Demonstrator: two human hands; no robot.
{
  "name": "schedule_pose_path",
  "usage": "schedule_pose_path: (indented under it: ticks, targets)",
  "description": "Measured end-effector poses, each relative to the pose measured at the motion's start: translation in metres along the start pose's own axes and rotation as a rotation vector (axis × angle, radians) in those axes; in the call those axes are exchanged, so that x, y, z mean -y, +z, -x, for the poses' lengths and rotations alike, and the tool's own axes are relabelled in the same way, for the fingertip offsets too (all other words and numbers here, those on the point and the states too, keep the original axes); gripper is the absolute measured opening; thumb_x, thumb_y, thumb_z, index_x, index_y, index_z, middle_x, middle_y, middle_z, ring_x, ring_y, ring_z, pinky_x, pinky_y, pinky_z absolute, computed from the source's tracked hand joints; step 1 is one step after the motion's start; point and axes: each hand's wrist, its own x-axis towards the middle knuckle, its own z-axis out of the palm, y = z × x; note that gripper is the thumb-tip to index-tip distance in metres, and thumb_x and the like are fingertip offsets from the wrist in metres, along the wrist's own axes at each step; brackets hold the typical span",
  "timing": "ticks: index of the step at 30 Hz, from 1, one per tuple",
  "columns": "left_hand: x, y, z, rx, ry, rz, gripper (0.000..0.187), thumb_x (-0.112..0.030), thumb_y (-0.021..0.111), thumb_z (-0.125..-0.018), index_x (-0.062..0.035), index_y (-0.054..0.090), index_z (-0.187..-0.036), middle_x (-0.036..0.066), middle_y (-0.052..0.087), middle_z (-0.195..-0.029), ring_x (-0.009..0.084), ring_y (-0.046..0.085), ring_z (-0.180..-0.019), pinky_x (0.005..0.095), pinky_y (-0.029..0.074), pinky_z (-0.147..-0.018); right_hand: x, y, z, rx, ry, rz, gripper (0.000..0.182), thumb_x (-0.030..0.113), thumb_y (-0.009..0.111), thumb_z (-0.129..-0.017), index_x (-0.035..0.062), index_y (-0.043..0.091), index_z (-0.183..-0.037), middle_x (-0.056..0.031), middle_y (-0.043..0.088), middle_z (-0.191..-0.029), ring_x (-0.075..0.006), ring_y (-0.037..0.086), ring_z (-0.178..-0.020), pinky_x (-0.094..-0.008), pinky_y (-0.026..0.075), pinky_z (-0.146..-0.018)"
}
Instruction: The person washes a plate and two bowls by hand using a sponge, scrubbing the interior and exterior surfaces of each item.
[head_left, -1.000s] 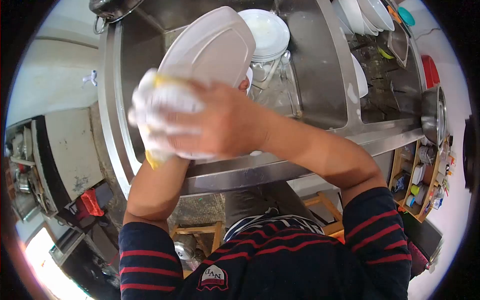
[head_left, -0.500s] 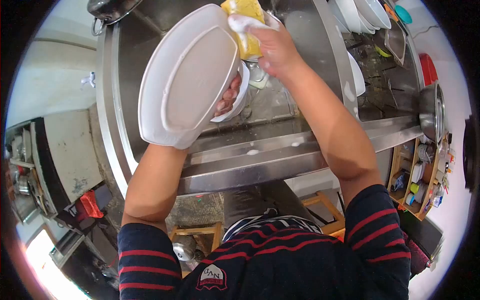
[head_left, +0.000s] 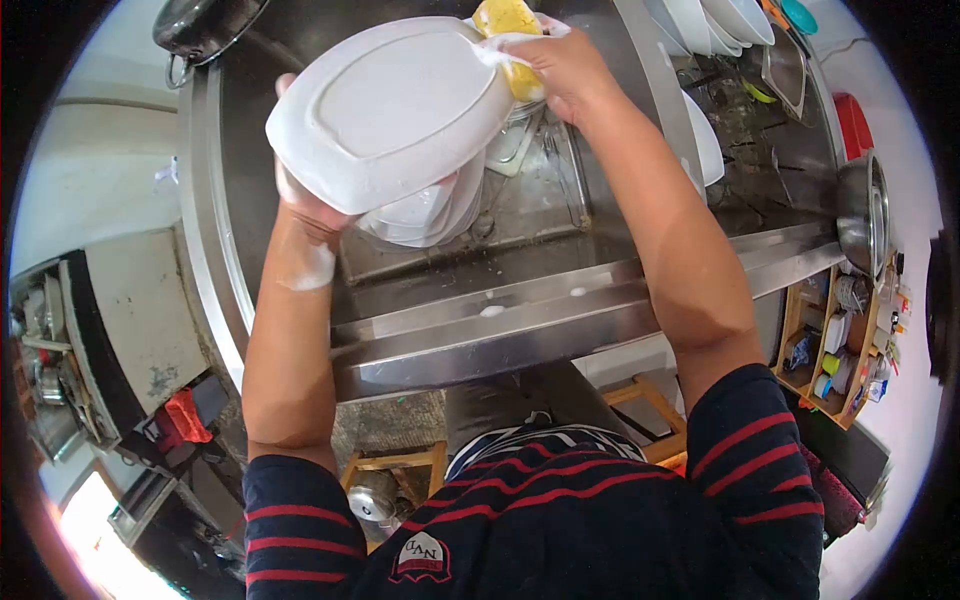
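Note:
A white oval dish [head_left: 400, 100] is held bottom side up above a steel sink [head_left: 540, 240]. My left hand [head_left: 318, 205] grips its lower left side, with suds on the wrist and most of the fingers behind the dish. At the dish's right end, my right hand [head_left: 565, 70] is closed on a yellow sponge [head_left: 508, 18], which touches the rim. Foam covers part of the fingers. Below the held dish, white bowls [head_left: 440, 220] sit stacked in the sink, beside a clear container [head_left: 513, 145].
A dark pot [head_left: 205, 28] stands at the upper left edge. Right of the sink divider are white bowls [head_left: 735, 22], a metal tray [head_left: 785, 75] and a red object [head_left: 853, 125]. A steel basin [head_left: 862, 215] sits at the right edge. The sink's front rim [head_left: 500, 340] runs before me.
The dish has turned to lie more level, uncovering more of the stacked bowls. My left hand has shifted its hold to the left side. My right hand and the sponge have moved slightly right.

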Motion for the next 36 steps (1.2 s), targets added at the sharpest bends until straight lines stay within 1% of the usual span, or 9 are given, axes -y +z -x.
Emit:
schedule_pose_path:
  ticks: [2, 6, 9, 14, 15, 23, 30, 33, 36]
  targets:
    - [-0.011, -0.012, 0.000, -0.174, 0.080, -0.045, 0.083, -0.067, 0.043, -0.086, 0.0011, 0.045, -0.132, 0.019, 0.051, -0.132, 0.0338, 0.052, -0.119, 0.0500, 0.045, -0.098, 0.000, 0.001, -0.001, -0.096, -0.012, 0.150, 0.039, 0.000, 0.071, -0.073, -0.0113, 0.058, -0.108, -0.0161, 0.066, -0.098, -0.0226, 0.067, -0.081, -0.0318, 0.053, -0.069]
    - [-0.023, -0.076, 0.010, 0.041, 0.083, -0.209, 0.053, -0.028, 0.059, -0.086, 0.0112, 0.051, -0.121, 0.022, 0.060, -0.115, 0.0338, 0.060, -0.105, 0.0445, 0.050, -0.092, 0.005, -0.005, 0.004, 0.157, -0.094, 0.039, 0.040, 0.001, 0.071, -0.073, -0.0076, 0.059, -0.111, -0.0124, 0.066, -0.100, -0.0201, 0.066, -0.086, -0.0303, 0.052, -0.073]
    - [-0.023, -0.059, 0.011, -0.141, 0.028, -0.351, 0.042, -0.011, 0.058, -0.081, 0.0146, 0.054, -0.115, 0.022, 0.062, -0.109, 0.0330, 0.063, -0.099, 0.0421, 0.052, -0.090, 0.006, -0.004, 0.006, 0.128, -0.325, 0.285, 0.038, 0.003, 0.070, -0.076, -0.0030, 0.060, -0.112, -0.0068, 0.067, -0.100, -0.0172, 0.064, -0.090, -0.0281, 0.050, -0.077]
    - [-0.019, -0.024, 0.001, -0.161, 0.046, -0.017, 0.044, -0.007, 0.056, -0.084, 0.0155, 0.048, -0.120, 0.024, 0.060, -0.114, 0.0342, 0.062, -0.102, 0.0453, 0.051, -0.092, 0.005, 0.022, 0.025, 0.109, -0.550, 0.550, 0.039, 0.025, 0.070, -0.075, 0.0041, 0.063, -0.108, -0.0132, 0.061, -0.118, -0.0327, 0.056, -0.110, -0.0428, 0.041, -0.095]
    - [-0.016, -0.022, -0.004, -0.288, 0.140, -0.073, 0.044, -0.008, 0.055, -0.086, 0.0154, 0.047, -0.122, 0.024, 0.059, -0.115, 0.0342, 0.061, -0.103, 0.0454, 0.050, -0.092, -0.009, 0.033, 0.031, 0.116, -0.832, 0.712, 0.043, 0.026, 0.070, -0.077, 0.0004, 0.061, -0.111, -0.0173, 0.063, -0.111, -0.0367, 0.055, -0.109, -0.0417, 0.042, -0.094]
    - [-0.006, -0.027, -0.012, -0.509, 0.222, -0.077, 0.033, -0.012, 0.051, -0.093, 0.0108, 0.049, -0.116, 0.021, 0.061, -0.106, 0.0318, 0.064, -0.093, 0.0436, 0.053, -0.087, -0.024, 0.066, 0.071, 0.465, -1.308, 0.903, 0.044, 0.021, 0.066, -0.076, 0.0072, 0.057, -0.118, -0.0156, 0.057, -0.111, -0.0371, 0.056, -0.100, -0.0449, 0.047, -0.085]
    - [0.013, -0.012, -0.019, -0.481, 0.336, -0.048, 0.040, -0.003, 0.051, -0.092, 0.0136, 0.039, -0.126, 0.023, 0.052, -0.123, 0.0340, 0.054, -0.114, 0.0467, 0.044, -0.100, -0.026, 0.044, 0.035, -0.010, -0.957, 0.916, 0.055, 0.014, 0.066, -0.073, 0.0080, 0.052, -0.126, -0.0170, 0.056, -0.116, -0.0374, 0.054, -0.106, -0.0446, 0.044, -0.090]
    - [0.015, -0.025, -0.017, -0.490, 0.340, -0.058, 0.037, -0.003, 0.050, -0.092, 0.0128, 0.041, -0.125, 0.023, 0.053, -0.122, 0.0336, 0.054, -0.112, 0.0455, 0.045, -0.099, -0.030, 0.057, 0.055, 0.099, -1.027, 1.096, 0.053, 0.015, 0.064, -0.076, 0.0085, 0.052, -0.127, -0.0156, 0.056, -0.117, -0.0368, 0.054, -0.105, -0.0454, 0.044, -0.090]
    - [0.007, -0.045, -0.006, -0.086, 0.244, 0.131, 0.035, -0.002, 0.050, -0.091, 0.0108, 0.044, -0.123, 0.022, 0.053, -0.122, 0.0313, 0.056, -0.110, 0.0426, 0.046, -0.098, -0.029, 0.074, 0.072, 0.311, -1.259, 0.957, 0.055, 0.015, 0.063, -0.075, 0.0097, 0.051, -0.128, -0.0148, 0.056, -0.119, -0.0364, 0.055, -0.105, -0.0462, 0.044, -0.090]
